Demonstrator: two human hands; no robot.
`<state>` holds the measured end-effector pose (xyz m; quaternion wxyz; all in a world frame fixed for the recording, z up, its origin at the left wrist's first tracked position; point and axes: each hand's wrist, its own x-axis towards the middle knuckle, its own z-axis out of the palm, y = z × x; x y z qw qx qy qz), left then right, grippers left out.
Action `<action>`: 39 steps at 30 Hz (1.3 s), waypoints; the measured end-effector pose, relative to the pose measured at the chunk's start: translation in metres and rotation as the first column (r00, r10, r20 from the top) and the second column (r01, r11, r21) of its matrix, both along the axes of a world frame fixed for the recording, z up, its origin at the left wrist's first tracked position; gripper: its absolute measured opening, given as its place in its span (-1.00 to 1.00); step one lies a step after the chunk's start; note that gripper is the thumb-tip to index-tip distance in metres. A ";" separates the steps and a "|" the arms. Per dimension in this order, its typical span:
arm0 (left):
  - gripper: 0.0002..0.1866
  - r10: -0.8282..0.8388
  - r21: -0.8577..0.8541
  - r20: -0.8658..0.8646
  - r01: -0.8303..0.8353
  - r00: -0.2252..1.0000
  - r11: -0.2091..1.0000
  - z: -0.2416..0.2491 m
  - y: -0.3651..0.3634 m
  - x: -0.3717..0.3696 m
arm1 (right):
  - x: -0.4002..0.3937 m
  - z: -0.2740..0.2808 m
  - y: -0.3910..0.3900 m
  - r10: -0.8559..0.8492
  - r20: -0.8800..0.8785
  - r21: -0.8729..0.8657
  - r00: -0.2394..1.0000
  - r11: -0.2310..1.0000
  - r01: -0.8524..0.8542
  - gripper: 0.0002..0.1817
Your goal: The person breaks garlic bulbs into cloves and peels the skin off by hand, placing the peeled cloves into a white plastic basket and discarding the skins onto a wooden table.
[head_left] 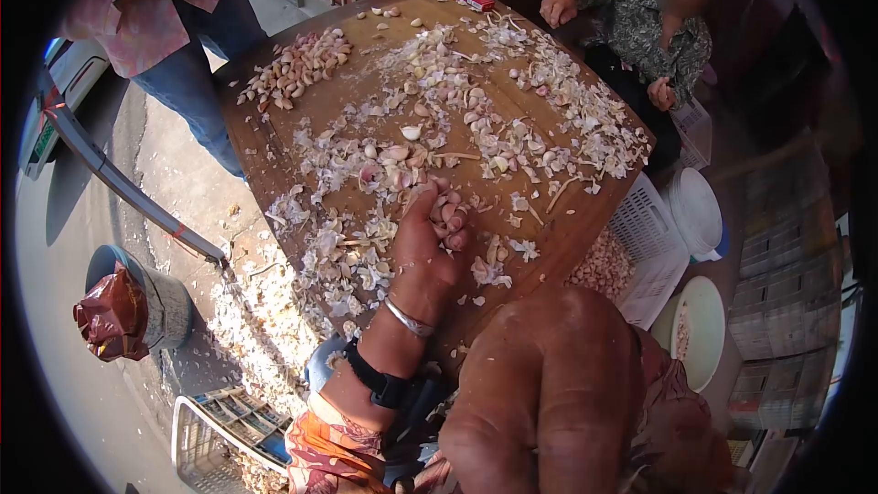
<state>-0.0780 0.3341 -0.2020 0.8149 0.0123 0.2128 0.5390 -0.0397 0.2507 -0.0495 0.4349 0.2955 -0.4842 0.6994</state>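
Closest to the lens, the right hand (540,393) fills the lower frame as a blurred mass; whether it is closed or holding anything cannot be told. Up and left of it, the left hand (430,238), with a bangle (409,318) and a black wrist strap (380,384), is curled shut around what look like garlic cloves (448,213) at its fingertips, resting on the wooden table (274,119) amid papery garlic skins (347,247). The cloves in the fingers are too bunched to give a clear long axis or pointing direction. One risk, as I judge it: they could slip from the pinch into the skins and get lost. Further left a pile of whole cloves (297,64) lies near a standing person (174,27); at far right a seated person (640,27) rests hands at the table edge.
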 end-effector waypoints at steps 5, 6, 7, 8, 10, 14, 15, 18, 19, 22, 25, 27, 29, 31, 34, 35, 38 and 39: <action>-0.83 0.013 -0.017 -0.005 -0.013 1.000 1.000 0.007 -0.002 0.000 | -0.005 -0.015 0.009 -0.346 -0.027 0.154 0.938 0.926 0.346 -0.74; -0.79 0.009 0.002 -0.008 -0.009 1.000 1.000 0.006 -0.002 -0.004 | 0.004 -0.013 0.021 -0.477 0.084 0.213 0.875 0.866 0.452 -0.74; -0.79 0.016 0.002 -0.011 -0.016 1.000 1.000 0.008 -0.001 -0.007 | 0.014 -0.011 0.031 -0.598 0.181 0.285 0.781 0.792 0.540 -0.74; -0.76 0.056 -0.008 0.022 -0.055 0.998 0.998 0.013 -0.002 -0.009 | 0.027 -0.010 0.039 -0.702 0.269 0.364 0.659 0.708 0.605 -0.74; -0.73 0.090 -0.032 0.053 -0.088 0.995 0.996 0.028 -0.006 -0.012 | 0.054 -0.007 0.052 -0.854 0.394 0.537 0.340 0.514 0.669 -0.74; -0.71 0.169 -0.106 0.068 -0.162 0.983 0.981 0.028 -0.001 -0.028 | 0.069 -0.053 0.110 -0.885 0.394 0.853 -0.248 0.251 0.457 -0.75; -0.72 0.152 -0.030 0.096 -0.150 0.984 0.988 0.013 0.003 -0.029 | 0.076 -0.065 0.134 -0.858 0.402 0.860 -0.321 0.233 0.453 -0.72; -0.75 0.139 0.008 0.106 -0.140 0.985 0.990 0.000 0.011 -0.029 | 0.066 -0.093 0.204 -0.865 0.178 0.960 -0.468 0.049 0.274 -0.83; -0.75 0.134 0.004 0.136 -0.136 0.982 0.991 0.001 0.012 -0.029 | 0.057 -0.102 0.219 -0.872 0.101 0.985 -0.479 0.020 0.171 -0.83; -0.72 0.134 -0.026 0.141 -0.132 0.981 0.991 0.005 0.010 -0.030 | 0.037 -0.117 0.235 -0.767 0.176 0.941 -0.617 0.315 -0.125 -0.79; -0.75 0.163 -0.014 0.121 -0.163 0.979 0.987 0.006 0.012 -0.034 | 0.041 -0.124 0.223 -0.771 0.060 0.975 -0.634 0.181 -0.128 -0.79; -0.75 0.172 -0.015 0.113 -0.171 0.979 0.985 0.006 0.012 -0.035 | 0.051 -0.119 0.208 -0.770 0.096 0.977 -0.631 0.195 -0.090 -0.78; -0.74 0.209 -0.022 0.093 -0.208 0.974 0.978 0.013 0.010 -0.035 | 0.065 -0.119 0.199 -0.772 0.119 0.978 -0.624 0.198 -0.059 -0.77; -0.75 0.214 -0.017 0.082 -0.213 0.973 0.977 0.016 0.009 -0.032 | 0.076 -0.125 0.191 -0.768 0.122 0.974 -0.629 0.216 -0.075 -0.77; -0.76 0.228 -0.008 0.065 -0.228 0.972 0.974 0.010 0.010 -0.030 | 0.092 -0.112 0.174 -0.590 0.573 0.818 -0.569 0.368 0.442 -0.81; -0.77 0.236 -0.005 0.065 -0.236 0.970 0.972 0.011 0.011 -0.029 | 0.096 -0.102 0.166 -0.402 0.880 0.439 -0.255 0.479 0.760 -0.80; -0.77 0.209 -0.010 0.041 -0.209 0.977 0.978 0.012 0.010 -0.024 | 0.087 -0.070 0.110 -0.389 0.860 -0.124 0.330 0.469 0.874 -0.78; -0.77 0.212 0.030 0.043 -0.214 0.976 0.976 0.010 0.008 -0.022 | 0.081 -0.059 0.089 -0.376 0.815 -0.208 0.440 0.519 0.829 -0.76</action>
